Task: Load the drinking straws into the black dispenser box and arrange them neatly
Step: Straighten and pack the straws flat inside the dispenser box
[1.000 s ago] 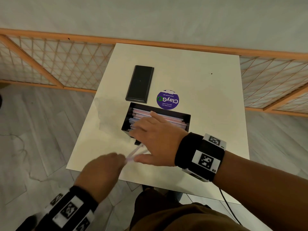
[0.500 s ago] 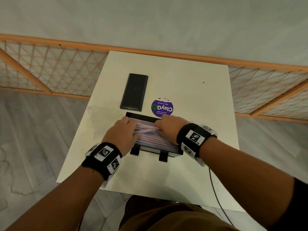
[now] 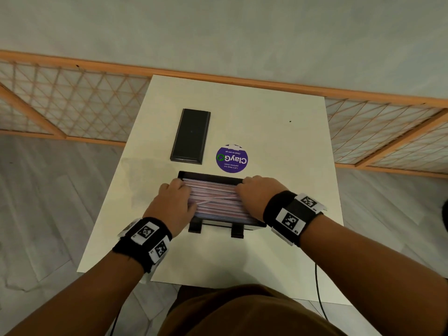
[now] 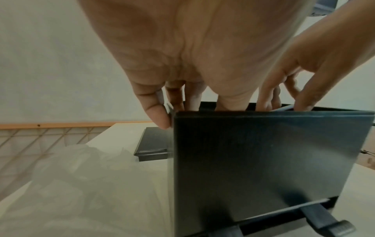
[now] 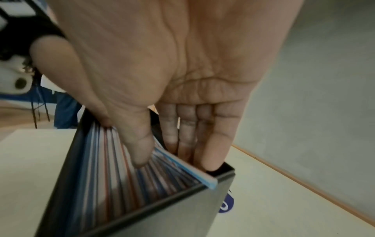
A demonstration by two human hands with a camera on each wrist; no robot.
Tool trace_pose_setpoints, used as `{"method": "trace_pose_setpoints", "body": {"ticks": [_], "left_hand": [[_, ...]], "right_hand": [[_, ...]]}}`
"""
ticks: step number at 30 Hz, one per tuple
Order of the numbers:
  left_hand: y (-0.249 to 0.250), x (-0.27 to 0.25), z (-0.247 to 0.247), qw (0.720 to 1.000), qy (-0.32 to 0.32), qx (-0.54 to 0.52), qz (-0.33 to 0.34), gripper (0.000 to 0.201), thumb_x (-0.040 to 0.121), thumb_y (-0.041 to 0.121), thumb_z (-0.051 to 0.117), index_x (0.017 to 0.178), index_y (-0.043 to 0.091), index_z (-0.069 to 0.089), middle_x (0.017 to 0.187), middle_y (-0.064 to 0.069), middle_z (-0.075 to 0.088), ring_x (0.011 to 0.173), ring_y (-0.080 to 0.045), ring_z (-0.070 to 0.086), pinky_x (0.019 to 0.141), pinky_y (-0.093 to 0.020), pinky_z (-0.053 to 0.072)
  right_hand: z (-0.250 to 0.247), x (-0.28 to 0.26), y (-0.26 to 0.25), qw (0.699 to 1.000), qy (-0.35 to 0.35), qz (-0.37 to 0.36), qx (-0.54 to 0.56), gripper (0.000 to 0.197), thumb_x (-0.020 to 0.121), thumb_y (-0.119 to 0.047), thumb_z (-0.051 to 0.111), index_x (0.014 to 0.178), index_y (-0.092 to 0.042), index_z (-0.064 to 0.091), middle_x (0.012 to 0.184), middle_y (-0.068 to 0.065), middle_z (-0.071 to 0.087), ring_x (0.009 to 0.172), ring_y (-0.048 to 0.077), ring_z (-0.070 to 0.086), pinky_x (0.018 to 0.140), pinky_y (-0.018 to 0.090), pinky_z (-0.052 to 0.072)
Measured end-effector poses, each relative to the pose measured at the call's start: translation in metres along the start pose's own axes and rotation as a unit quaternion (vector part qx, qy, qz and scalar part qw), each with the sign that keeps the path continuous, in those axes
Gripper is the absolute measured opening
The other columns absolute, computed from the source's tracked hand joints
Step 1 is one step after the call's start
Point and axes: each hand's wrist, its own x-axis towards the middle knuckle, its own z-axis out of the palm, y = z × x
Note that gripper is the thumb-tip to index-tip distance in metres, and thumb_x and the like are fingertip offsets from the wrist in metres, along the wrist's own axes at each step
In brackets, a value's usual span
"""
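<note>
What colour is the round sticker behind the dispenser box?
Purple with white lettering, the round sticker shows best in the head view.

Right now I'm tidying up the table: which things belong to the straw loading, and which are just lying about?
Belong to the job:
- black dispenser box
- straws inside it
- left hand and right hand at the two ends of the box

Lying about:
- black lid
- round purple sticker

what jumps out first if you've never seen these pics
Two hands, the left hand and right hand, press down at either end of the striped straws filling the black dispenser box at the table's near middle. One straw lies crooked across the rest. Behind sit a black lid and a purple sticker.
</note>
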Motion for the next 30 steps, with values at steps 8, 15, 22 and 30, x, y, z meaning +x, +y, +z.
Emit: {"method": "trace_pose_setpoints", "body": {"ticks": [8, 15, 22, 30], "left_hand": [[0.000, -0.023, 0.008, 0.998, -0.052, 0.027, 0.003, 0.024, 0.098, 0.037, 0.054, 0.116, 0.023, 0.061, 0.117, -0.001, 0.058, 0.102, -0.023, 0.056, 0.084, -0.035, 0.053], [0.004, -0.027, -0.007, 0.999, -0.039, 0.022, 0.000, 0.016, 0.097, 0.028, 0.052, 0.111, 0.022, 0.058, 0.107, 0.001, 0.062, 0.089, -0.020, 0.059, 0.076, -0.033, 0.052], [0.032, -0.038, -0.025, 0.966, -0.075, -0.235, -0.081, 0.023, 0.097, 0.038, 0.058, 0.110, 0.019, 0.057, 0.103, 0.003, 0.066, 0.089, -0.015, 0.063, 0.079, -0.031, 0.054], [0.050, -0.017, 0.006, 0.882, -0.067, -0.389, -0.257, 0.054, 0.071, 0.056, 0.070, 0.109, 0.018, 0.063, 0.112, -0.005, 0.070, 0.094, -0.019, 0.067, 0.081, -0.033, 0.057]], "right_hand": [[0.016, -0.011, -0.021, 0.999, 0.011, 0.034, -0.008, 0.021, 0.099, -0.021, 0.052, 0.116, -0.014, 0.060, 0.112, 0.008, 0.060, 0.102, 0.027, 0.058, 0.074, 0.035, 0.047], [0.016, -0.008, -0.032, 0.997, 0.047, 0.047, 0.043, 0.030, 0.095, -0.021, 0.057, 0.123, -0.012, 0.052, 0.120, 0.010, 0.058, 0.109, 0.028, 0.057, 0.084, 0.038, 0.053], [0.016, -0.014, -0.028, 0.995, 0.058, 0.053, 0.056, 0.035, 0.092, -0.021, 0.062, 0.124, -0.012, 0.051, 0.123, 0.008, 0.054, 0.113, 0.026, 0.056, 0.085, 0.036, 0.052], [0.040, -0.002, -0.037, 0.986, 0.041, 0.105, 0.120, 0.043, 0.094, -0.029, 0.053, 0.131, -0.007, 0.050, 0.127, 0.013, 0.054, 0.113, 0.030, 0.055, 0.092, 0.036, 0.050]]}}
